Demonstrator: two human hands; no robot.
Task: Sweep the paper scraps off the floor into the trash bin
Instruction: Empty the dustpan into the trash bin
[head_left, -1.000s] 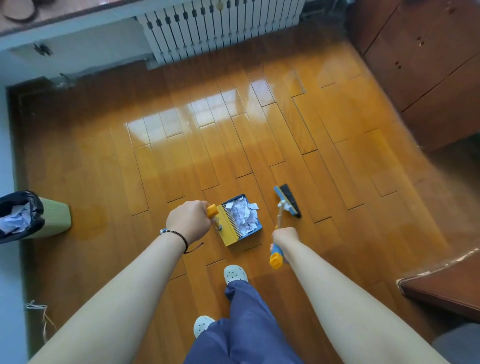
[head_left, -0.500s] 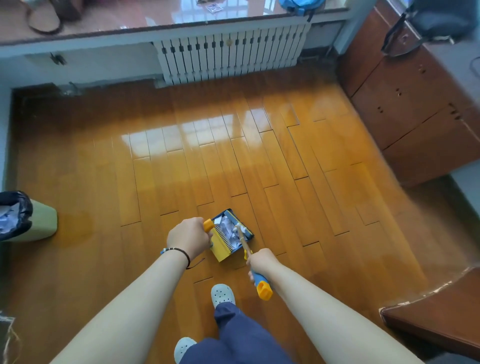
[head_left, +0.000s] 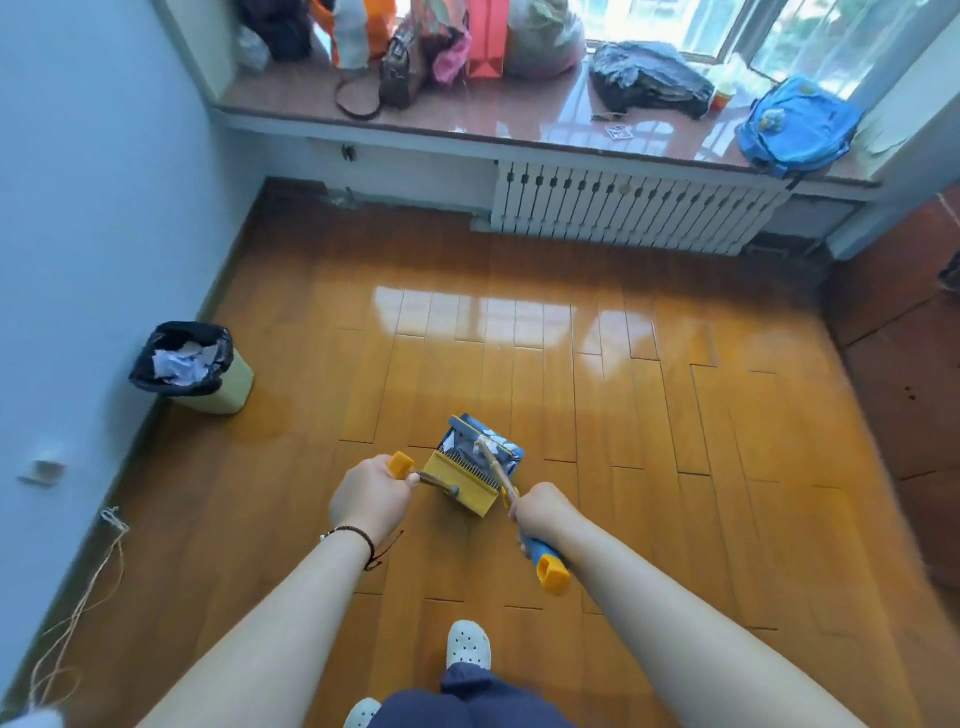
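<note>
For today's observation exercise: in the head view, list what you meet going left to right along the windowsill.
Brown handbag → red paper bag → black bundle → blue backpack.

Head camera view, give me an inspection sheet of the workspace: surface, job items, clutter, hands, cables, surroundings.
Surface: glossy wooden floor; no loose scraps seen.
Job's things: dustpan holding paper scraps, brush laid across it; trash bin by the left wall, paper inside.
Clutter: bags and blue backpack on the windowsill.
Hands: left hand grips the dustpan handle; right hand grips the brush handle.
Cables: string along the left wall.
Surroundings: radiator, brown cabinet.
</note>
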